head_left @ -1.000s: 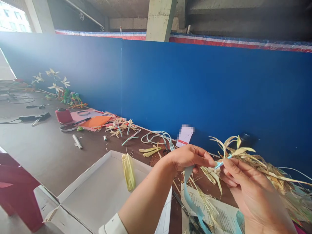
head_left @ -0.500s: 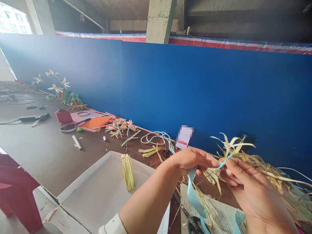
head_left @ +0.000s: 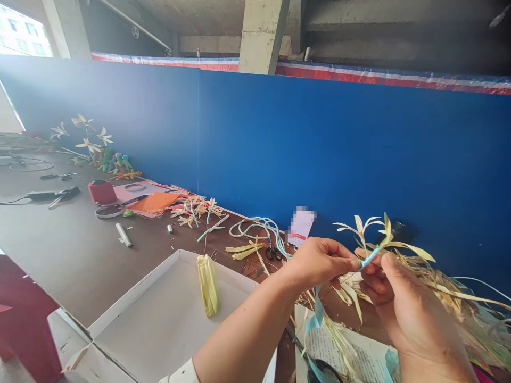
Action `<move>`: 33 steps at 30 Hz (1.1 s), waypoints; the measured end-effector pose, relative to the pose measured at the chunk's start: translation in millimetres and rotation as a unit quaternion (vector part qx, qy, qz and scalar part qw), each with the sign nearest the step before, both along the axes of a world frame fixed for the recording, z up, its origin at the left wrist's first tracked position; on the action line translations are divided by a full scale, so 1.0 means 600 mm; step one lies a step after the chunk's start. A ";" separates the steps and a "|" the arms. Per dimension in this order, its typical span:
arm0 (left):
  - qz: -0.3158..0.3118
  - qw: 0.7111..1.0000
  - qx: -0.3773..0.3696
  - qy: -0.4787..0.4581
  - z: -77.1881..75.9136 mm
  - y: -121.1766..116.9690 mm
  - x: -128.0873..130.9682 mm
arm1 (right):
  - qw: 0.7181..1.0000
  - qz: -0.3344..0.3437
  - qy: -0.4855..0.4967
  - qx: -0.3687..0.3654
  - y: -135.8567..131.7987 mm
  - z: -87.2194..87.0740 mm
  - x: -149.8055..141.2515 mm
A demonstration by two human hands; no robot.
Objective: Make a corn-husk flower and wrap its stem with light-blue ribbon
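A husk flower (head_left: 370,257) with pale, leaf-like petals has a stem wrapped in light blue tape. My left hand (head_left: 319,266) pinches the lower end of that stem, from which a thin wire sticks out. A strip of light blue tape (head_left: 313,322) hangs below my left hand, down to the printed paper. Curled around the upper stem, just under the petals, is my right hand (head_left: 411,298), its thumb close beside the stem and its fingers partly behind it. Black-handled scissors (head_left: 327,371) lie on the printed paper (head_left: 359,340) beneath my hands.
A white shallow box (head_left: 159,298) holding a bundle of husk (head_left: 208,287) stands left of my arm. Dry husks (head_left: 443,276) pile up at right. Small scissors (head_left: 273,252) and blue cord (head_left: 255,221) lie near the blue partition (head_left: 339,149). A red stool (head_left: 24,319) is at lower left.
The flower has turned, so its petals spread differently and more of the blue stem shows. My right thumb has shifted off the stem toward the right. The tape strip hangs lower from my left hand.
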State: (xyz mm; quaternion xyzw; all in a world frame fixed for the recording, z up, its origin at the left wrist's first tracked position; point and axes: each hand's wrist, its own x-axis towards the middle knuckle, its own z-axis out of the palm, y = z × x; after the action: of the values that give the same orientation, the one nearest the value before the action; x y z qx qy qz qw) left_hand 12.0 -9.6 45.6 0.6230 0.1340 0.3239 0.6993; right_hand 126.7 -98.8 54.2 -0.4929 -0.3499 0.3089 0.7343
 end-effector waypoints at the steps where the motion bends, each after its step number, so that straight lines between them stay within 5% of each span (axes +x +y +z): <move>1: 0.011 1.000 0.006 0.005 0.000 0.000 0.001 | 1.000 0.001 0.000 0.000 0.001 0.000 0.000; 15: 0.071 0.989 0.088 0.095 0.004 -0.006 0.001 | 0.995 -0.078 -0.006 -0.061 0.011 -0.005 0.004; 33: -0.078 0.984 -0.149 -0.065 -0.002 -0.006 0.006 | 0.998 0.062 -0.011 -0.029 0.005 -0.013 0.026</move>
State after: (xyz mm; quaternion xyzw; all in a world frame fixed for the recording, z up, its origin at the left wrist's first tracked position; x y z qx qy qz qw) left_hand 15.5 -13.4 44.5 0.4983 0.0858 0.2848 0.8144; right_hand 142.0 -96.0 46.5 -0.4946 -0.3790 0.3587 0.6950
